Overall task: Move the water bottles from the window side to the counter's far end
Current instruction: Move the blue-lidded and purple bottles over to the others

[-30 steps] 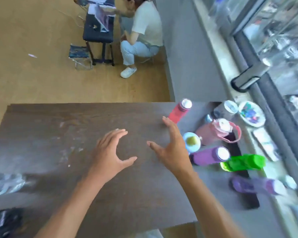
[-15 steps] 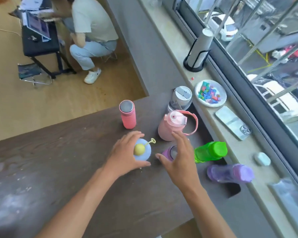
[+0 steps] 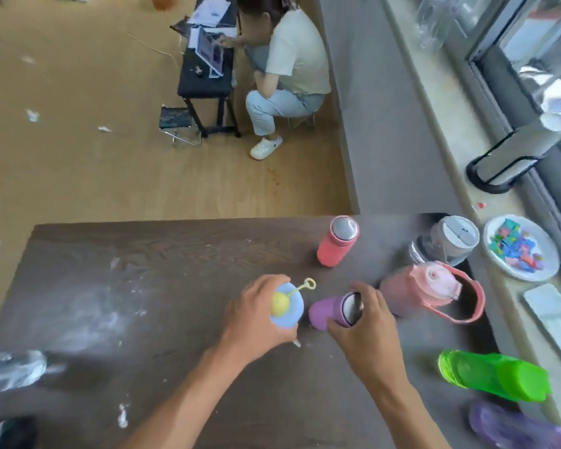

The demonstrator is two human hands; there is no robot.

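At counter centre, the left hand (image 3: 256, 315) is closed around the blue bottle (image 3: 287, 306), fingers wrapped on its left side, and the right hand (image 3: 363, 332) is clamped over the purple bottle (image 3: 332, 311) just beside it, thumb low and fingers across its cap. This looks like the pick-up step; the next move calls for lifting both clear and carrying them left along the counter (image 3: 143, 286), away from the window. Farther right wait the red bottle (image 3: 337, 241), pink jug (image 3: 418, 291), clear bottle (image 3: 444, 241), green bottle (image 3: 496, 375) and a violet one (image 3: 515, 429) at the near right.
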